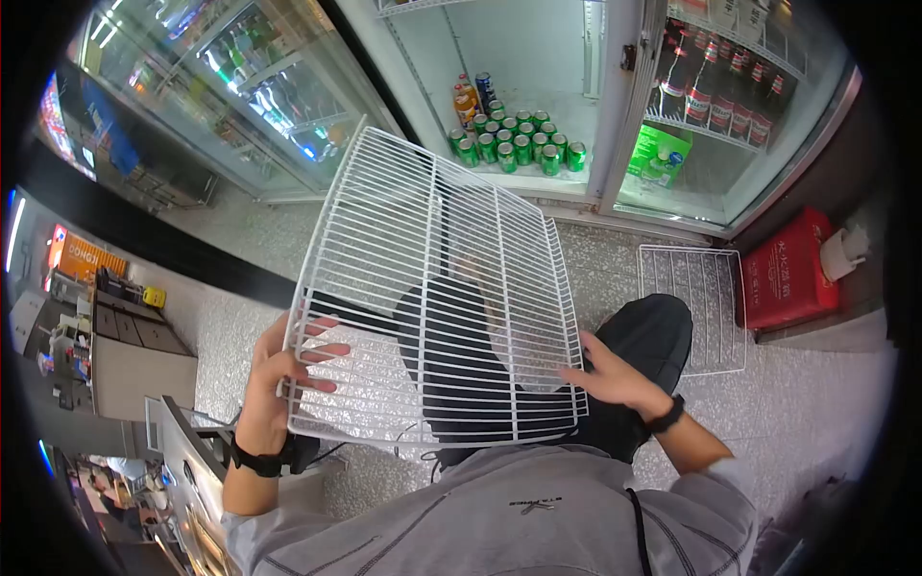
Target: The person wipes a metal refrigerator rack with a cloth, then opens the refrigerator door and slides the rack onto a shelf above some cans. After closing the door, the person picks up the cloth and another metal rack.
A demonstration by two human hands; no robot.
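Note:
A white wire fridge shelf (pixel 466 278) is held up in front of my body, over my bent knees. My left hand (pixel 288 360) grips its left edge, with fingers reaching through the wires. On the opposite edge, near the lower right corner, my right hand (pixel 610 372) is closed on the rim. Beyond the shelf stands an open fridge compartment (pixel 538 58) with several green cans (pixel 523 144) grouped on its floor. Orange drink bottles (pixel 466 101) and a blue can (pixel 485 88) stand behind them at the left.
A second wire shelf (pixel 691 360) lies on the speckled floor at the right, beside a red box (pixel 783 274). The right fridge section holds red-labelled bottles (pixel 706 91) and a green carton (pixel 658 154). At the left is a glass door (pixel 259 86); a metal-edged counter (pixel 182 451) stands lower left.

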